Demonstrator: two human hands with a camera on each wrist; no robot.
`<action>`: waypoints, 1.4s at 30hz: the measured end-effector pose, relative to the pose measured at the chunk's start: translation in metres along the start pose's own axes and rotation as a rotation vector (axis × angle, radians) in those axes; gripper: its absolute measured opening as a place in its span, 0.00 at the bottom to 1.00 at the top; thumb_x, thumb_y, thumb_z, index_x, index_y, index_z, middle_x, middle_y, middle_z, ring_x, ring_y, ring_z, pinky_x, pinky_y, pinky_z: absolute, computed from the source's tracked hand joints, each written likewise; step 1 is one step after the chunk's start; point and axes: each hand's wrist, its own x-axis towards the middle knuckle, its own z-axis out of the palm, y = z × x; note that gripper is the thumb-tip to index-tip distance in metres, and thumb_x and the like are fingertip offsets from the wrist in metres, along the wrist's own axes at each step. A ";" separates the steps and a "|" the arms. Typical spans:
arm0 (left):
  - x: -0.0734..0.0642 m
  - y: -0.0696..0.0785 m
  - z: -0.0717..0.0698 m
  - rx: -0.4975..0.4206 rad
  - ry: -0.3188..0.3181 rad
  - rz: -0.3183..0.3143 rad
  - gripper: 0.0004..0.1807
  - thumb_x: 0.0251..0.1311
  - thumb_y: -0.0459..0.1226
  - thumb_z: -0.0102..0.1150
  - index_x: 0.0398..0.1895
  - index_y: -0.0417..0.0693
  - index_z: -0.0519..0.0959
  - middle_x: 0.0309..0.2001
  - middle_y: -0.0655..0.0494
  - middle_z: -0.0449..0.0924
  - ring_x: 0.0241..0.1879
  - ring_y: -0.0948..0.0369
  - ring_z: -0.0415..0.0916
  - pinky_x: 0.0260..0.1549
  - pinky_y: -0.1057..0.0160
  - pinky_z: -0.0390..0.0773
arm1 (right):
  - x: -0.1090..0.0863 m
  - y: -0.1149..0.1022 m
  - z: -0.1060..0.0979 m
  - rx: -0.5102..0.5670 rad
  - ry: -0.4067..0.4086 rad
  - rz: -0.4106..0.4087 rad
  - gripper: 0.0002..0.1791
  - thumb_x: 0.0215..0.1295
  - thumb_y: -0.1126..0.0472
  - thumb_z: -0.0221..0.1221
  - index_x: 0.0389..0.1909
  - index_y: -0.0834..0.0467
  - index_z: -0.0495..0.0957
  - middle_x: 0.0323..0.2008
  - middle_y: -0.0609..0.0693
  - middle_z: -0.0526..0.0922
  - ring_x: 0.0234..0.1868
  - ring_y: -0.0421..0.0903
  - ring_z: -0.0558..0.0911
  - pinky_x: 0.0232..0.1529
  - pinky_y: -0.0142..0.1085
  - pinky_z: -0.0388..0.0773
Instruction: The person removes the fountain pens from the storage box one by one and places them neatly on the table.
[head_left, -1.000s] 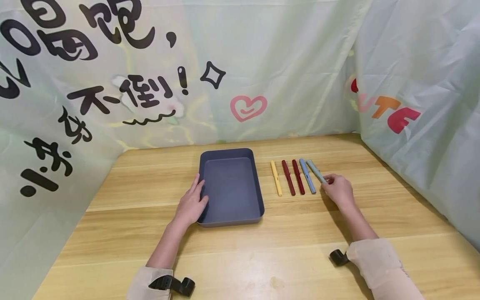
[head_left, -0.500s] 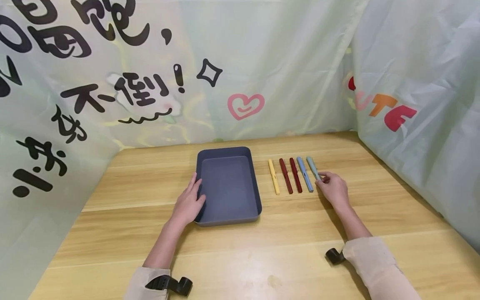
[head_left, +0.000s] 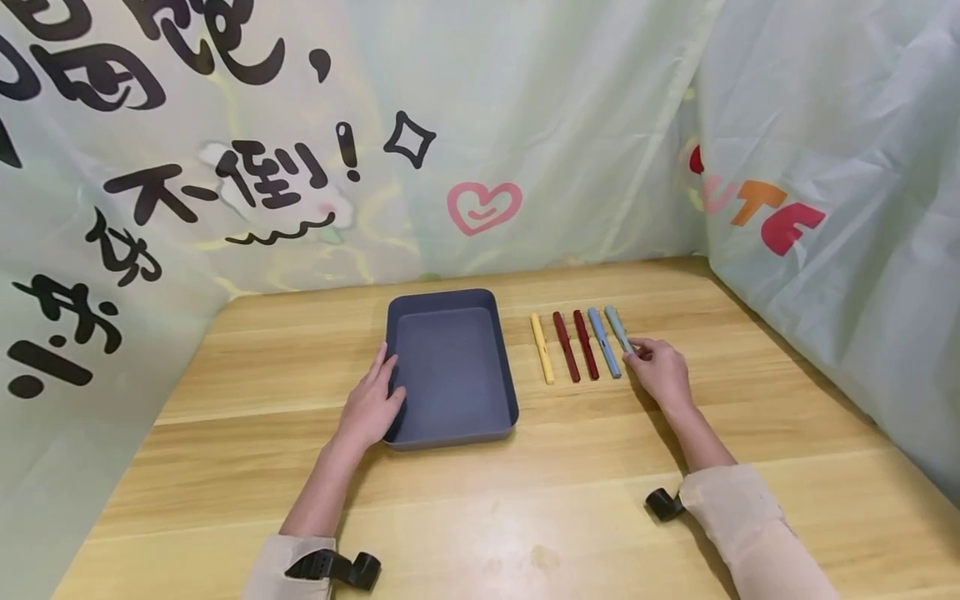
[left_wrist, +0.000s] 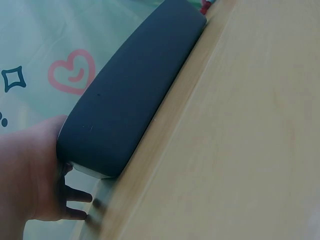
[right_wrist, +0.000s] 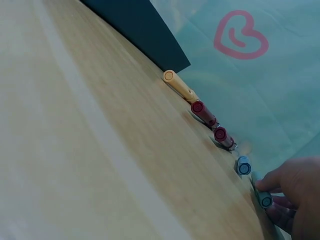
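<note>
A dark blue-grey rectangular tray (head_left: 450,437) lies on the wooden table. My left hand (head_left: 369,408) holds its left wall, thumb over the inner side; in the left wrist view two fingers stick out beside the tray's end. Right of the tray, a row of pens lies side by side: a yellow pen (head_left: 542,350), two dark red pens (head_left: 566,346) and a blue pen (head_left: 603,342). At the row's right end is a grey-green pen (head_left: 617,326). My right hand (head_left: 662,371) pinches its near end between thumb and fingers, seen closely in the right wrist view.
Printed cloth (head_left: 585,167) with lettering and a pink heart hangs behind the table (head_left: 480,517) and along its sides. Black wrist cameras (head_left: 663,505) are strapped at both sleeves.
My right hand has swung the grey-green pen's near end leftward, so it now lies nearly parallel to the blue pen. My left hand stays at the tray. The head view has shifted slightly.
</note>
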 end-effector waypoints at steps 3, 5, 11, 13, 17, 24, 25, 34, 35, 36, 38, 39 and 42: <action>0.000 0.000 -0.001 0.002 0.005 0.006 0.32 0.66 0.41 0.43 0.70 0.40 0.51 0.72 0.54 0.32 0.66 0.44 0.45 0.59 0.42 0.53 | 0.001 0.000 0.000 0.001 -0.008 0.003 0.17 0.58 0.67 0.60 0.48 0.72 0.76 0.32 0.64 0.78 0.35 0.59 0.77 0.36 0.49 0.72; 0.000 -0.001 -0.002 0.006 0.006 0.005 0.32 0.66 0.41 0.43 0.70 0.40 0.52 0.72 0.54 0.33 0.66 0.44 0.45 0.59 0.42 0.53 | 0.002 0.000 0.001 0.004 -0.012 0.003 0.18 0.59 0.67 0.60 0.48 0.72 0.76 0.32 0.64 0.78 0.36 0.59 0.77 0.36 0.48 0.72; -0.001 -0.002 -0.001 0.015 0.003 0.001 0.32 0.66 0.41 0.43 0.70 0.40 0.51 0.72 0.53 0.32 0.66 0.44 0.45 0.59 0.42 0.52 | 0.000 0.001 0.002 0.004 -0.011 0.005 0.17 0.59 0.67 0.60 0.48 0.72 0.76 0.32 0.64 0.77 0.36 0.59 0.77 0.36 0.48 0.72; -0.001 -0.002 0.000 0.015 0.004 -0.003 0.31 0.66 0.41 0.43 0.70 0.40 0.51 0.72 0.54 0.32 0.67 0.45 0.45 0.59 0.43 0.52 | 0.000 0.001 0.002 0.004 -0.015 0.009 0.18 0.59 0.67 0.59 0.48 0.72 0.76 0.32 0.64 0.77 0.36 0.59 0.77 0.36 0.48 0.72; -0.001 -0.001 0.000 0.012 0.008 -0.002 0.31 0.66 0.41 0.43 0.70 0.39 0.52 0.72 0.53 0.33 0.67 0.44 0.45 0.59 0.43 0.52 | 0.000 0.001 0.001 0.002 -0.017 0.013 0.18 0.59 0.67 0.59 0.49 0.72 0.76 0.32 0.63 0.77 0.36 0.58 0.77 0.36 0.47 0.71; 0.000 0.000 -0.002 0.018 0.006 -0.001 0.31 0.66 0.41 0.43 0.70 0.40 0.52 0.72 0.53 0.33 0.66 0.44 0.45 0.59 0.42 0.52 | 0.001 0.000 0.001 0.004 -0.012 0.007 0.18 0.58 0.67 0.60 0.48 0.71 0.76 0.31 0.62 0.77 0.35 0.58 0.77 0.34 0.45 0.70; 0.000 0.000 -0.002 0.016 0.005 -0.002 0.31 0.66 0.41 0.43 0.70 0.40 0.52 0.72 0.54 0.33 0.66 0.44 0.45 0.59 0.43 0.52 | 0.002 0.001 0.001 0.005 -0.010 0.005 0.18 0.58 0.67 0.60 0.48 0.71 0.76 0.31 0.62 0.77 0.35 0.58 0.77 0.35 0.46 0.71; 0.000 0.000 -0.002 0.014 -0.001 -0.002 0.31 0.66 0.42 0.42 0.70 0.40 0.52 0.72 0.53 0.32 0.67 0.45 0.44 0.59 0.43 0.52 | 0.002 0.003 0.002 0.016 -0.010 0.009 0.18 0.57 0.66 0.60 0.48 0.72 0.76 0.31 0.62 0.77 0.35 0.58 0.76 0.36 0.46 0.71; -0.001 0.001 -0.002 0.014 -0.003 0.000 0.31 0.66 0.42 0.42 0.70 0.40 0.51 0.72 0.53 0.32 0.67 0.45 0.44 0.59 0.43 0.52 | 0.002 0.003 0.002 0.015 -0.014 0.014 0.18 0.58 0.66 0.60 0.48 0.72 0.76 0.31 0.62 0.77 0.35 0.57 0.76 0.36 0.46 0.71; -0.001 0.001 -0.002 0.012 -0.005 -0.002 0.32 0.66 0.42 0.42 0.70 0.40 0.51 0.72 0.53 0.32 0.67 0.45 0.44 0.59 0.43 0.52 | 0.002 0.003 0.002 0.014 -0.018 0.018 0.18 0.58 0.66 0.60 0.48 0.72 0.75 0.31 0.62 0.77 0.36 0.57 0.76 0.35 0.45 0.70; -0.001 0.001 -0.001 0.011 -0.005 -0.007 0.32 0.66 0.41 0.42 0.70 0.40 0.51 0.72 0.53 0.32 0.67 0.45 0.43 0.59 0.43 0.52 | 0.002 0.004 0.001 0.013 -0.024 0.030 0.19 0.59 0.65 0.60 0.48 0.72 0.75 0.32 0.62 0.77 0.36 0.57 0.76 0.35 0.44 0.70; -0.001 0.001 -0.001 0.012 -0.005 -0.007 0.32 0.66 0.41 0.42 0.70 0.39 0.51 0.72 0.53 0.32 0.67 0.45 0.43 0.59 0.43 0.52 | 0.002 0.004 0.002 0.014 -0.025 0.035 0.19 0.59 0.64 0.60 0.48 0.72 0.75 0.32 0.62 0.77 0.36 0.57 0.76 0.35 0.44 0.70; 0.000 0.001 -0.001 0.017 -0.002 -0.009 0.31 0.66 0.41 0.42 0.70 0.40 0.52 0.72 0.53 0.32 0.67 0.45 0.44 0.59 0.43 0.52 | 0.002 0.004 0.002 0.024 -0.020 0.049 0.19 0.61 0.63 0.58 0.49 0.72 0.75 0.34 0.63 0.77 0.38 0.58 0.76 0.38 0.46 0.71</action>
